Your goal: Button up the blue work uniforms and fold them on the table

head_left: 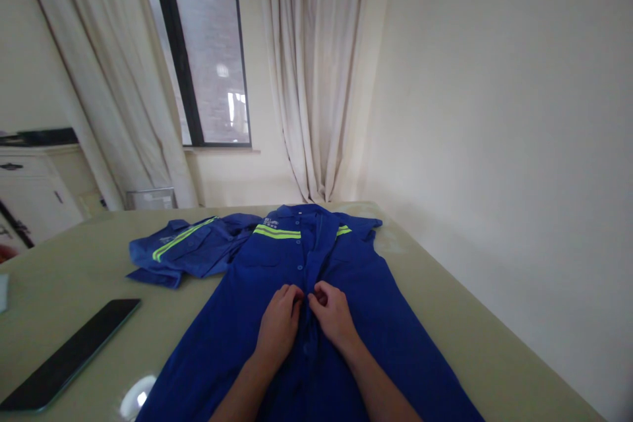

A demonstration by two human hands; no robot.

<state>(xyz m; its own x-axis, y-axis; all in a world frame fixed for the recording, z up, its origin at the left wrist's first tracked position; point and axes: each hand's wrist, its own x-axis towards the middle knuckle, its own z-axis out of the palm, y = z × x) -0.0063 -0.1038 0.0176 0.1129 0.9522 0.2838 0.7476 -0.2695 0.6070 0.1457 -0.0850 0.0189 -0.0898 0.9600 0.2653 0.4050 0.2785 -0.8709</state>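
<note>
A blue work garment (262, 280) with a yellow-green reflective stripe across its chest lies spread out, collar toward the far edge. Its front placket is partly open above my hands, with several buttons showing along one edge. My left hand (281, 316) pinches the placket edge near the middle. Just beside it, my right hand (332, 311) has its fingers closed on the opposite front edge. The fingertips almost meet; whether a button is between them is too small to tell.
Another blue garment (190, 247) with a matching stripe lies crumpled to the left on the greenish table (499, 336). A long black flat panel (74, 353) is at the front left. A wall (494, 112) runs along the right, with curtains (321, 66) and a window (210, 46) behind.
</note>
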